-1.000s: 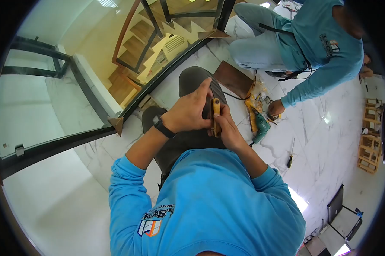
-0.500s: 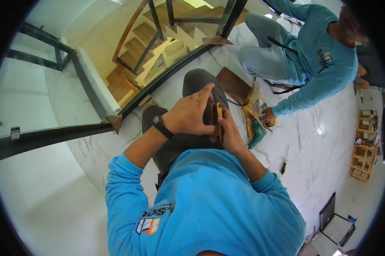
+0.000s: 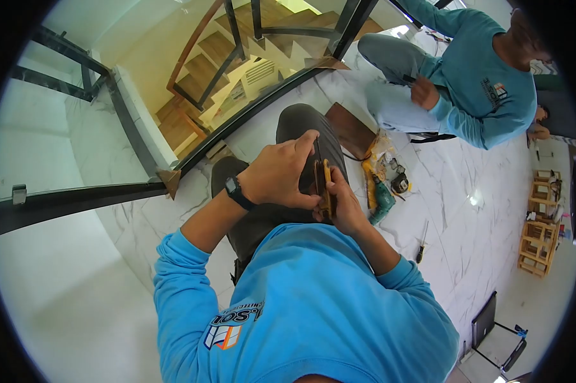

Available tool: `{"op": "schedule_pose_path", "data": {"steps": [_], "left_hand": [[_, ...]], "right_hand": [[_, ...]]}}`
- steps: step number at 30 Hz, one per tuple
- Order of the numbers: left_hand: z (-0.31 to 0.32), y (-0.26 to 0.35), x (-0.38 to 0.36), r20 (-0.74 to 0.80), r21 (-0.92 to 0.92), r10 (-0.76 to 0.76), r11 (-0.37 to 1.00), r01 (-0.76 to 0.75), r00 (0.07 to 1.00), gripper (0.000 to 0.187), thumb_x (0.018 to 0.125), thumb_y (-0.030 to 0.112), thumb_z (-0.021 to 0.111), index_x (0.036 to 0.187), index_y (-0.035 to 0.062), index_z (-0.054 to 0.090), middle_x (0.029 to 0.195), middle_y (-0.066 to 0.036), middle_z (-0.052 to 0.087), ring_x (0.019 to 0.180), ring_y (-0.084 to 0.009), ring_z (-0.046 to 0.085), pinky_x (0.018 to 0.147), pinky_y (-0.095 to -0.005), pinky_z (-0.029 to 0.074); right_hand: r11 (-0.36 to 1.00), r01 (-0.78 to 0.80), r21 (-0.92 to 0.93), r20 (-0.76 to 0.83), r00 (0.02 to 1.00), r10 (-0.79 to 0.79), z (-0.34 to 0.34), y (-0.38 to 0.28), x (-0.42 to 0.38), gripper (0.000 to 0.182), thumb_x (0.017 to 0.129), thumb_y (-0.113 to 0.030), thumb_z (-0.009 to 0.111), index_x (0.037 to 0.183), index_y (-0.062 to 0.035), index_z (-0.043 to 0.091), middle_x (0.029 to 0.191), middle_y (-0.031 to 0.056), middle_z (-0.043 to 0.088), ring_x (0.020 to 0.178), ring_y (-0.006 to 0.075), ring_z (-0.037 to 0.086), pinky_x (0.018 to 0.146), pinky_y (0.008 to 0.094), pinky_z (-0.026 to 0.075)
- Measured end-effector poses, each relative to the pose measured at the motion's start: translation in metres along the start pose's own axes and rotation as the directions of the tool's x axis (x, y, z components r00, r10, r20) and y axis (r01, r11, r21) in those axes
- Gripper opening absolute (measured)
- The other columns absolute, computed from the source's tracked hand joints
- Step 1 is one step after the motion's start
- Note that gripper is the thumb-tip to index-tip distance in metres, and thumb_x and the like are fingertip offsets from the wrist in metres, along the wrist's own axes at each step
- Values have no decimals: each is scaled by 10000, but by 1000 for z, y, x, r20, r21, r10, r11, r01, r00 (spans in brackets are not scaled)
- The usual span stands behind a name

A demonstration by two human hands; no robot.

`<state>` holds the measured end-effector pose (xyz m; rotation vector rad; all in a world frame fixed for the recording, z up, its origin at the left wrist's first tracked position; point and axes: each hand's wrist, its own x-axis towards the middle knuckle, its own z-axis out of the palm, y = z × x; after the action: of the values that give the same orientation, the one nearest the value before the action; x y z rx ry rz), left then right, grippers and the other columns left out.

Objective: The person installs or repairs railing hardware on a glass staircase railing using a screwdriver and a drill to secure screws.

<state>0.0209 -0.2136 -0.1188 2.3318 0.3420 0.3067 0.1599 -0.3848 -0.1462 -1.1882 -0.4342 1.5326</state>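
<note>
Above my dark-trousered knees, my right hand (image 3: 347, 203) grips a slim yellow-edged tool (image 3: 327, 175) whose exact kind I cannot make out. Against it lies a narrow brown piece (image 3: 318, 175), close to upright in view. My left hand (image 3: 276, 171), with a black watch (image 3: 237, 191) on the wrist, holds this piece at its lower end with the thumb. Its index finger stretches up toward the far end, and the other fingers are partly hidden. Both hands meet around these two things.
A green power drill (image 3: 382, 201), a tape measure (image 3: 400, 183) and a brown board (image 3: 350, 131) lie on the marble floor, with a screwdriver (image 3: 422, 242) nearer. A co-worker in a blue shirt (image 3: 486, 83) sits at upper right. Glass panels (image 3: 39, 150) border a stairwell at left.
The co-worker's hand has risen from beside the drill to chest height, with a small dark thing in it, uncovering the tape measure. My hands have barely shifted.
</note>
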Motion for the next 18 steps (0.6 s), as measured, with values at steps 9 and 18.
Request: {"op": "schedule_pose_path", "data": {"steps": [9, 18], "left_hand": [[6, -7, -11, -30, 138, 50, 989, -45, 998, 1137, 616, 466, 924, 1464, -34, 357, 1167, -168, 648, 1050, -374, 661, 845, -442, 554], [14, -3, -11, -163, -57, 66, 995, -76, 984, 788, 717, 339, 885, 1326, 8, 510, 1199, -168, 651, 1027, -339, 655, 847, -423, 579]], "right_hand": [[979, -162, -121, -4, 987, 162, 10, -3, 3, 260, 1110, -349, 428, 1208, -109, 452, 889, 62, 572, 666, 156, 584, 583, 319, 522], [995, -71, -68, -14, 997, 71, 0, -1, 8, 327, 1122, -397, 391, 1269, -123, 490, 893, 37, 569, 755, 135, 573, 558, 302, 493]]}}
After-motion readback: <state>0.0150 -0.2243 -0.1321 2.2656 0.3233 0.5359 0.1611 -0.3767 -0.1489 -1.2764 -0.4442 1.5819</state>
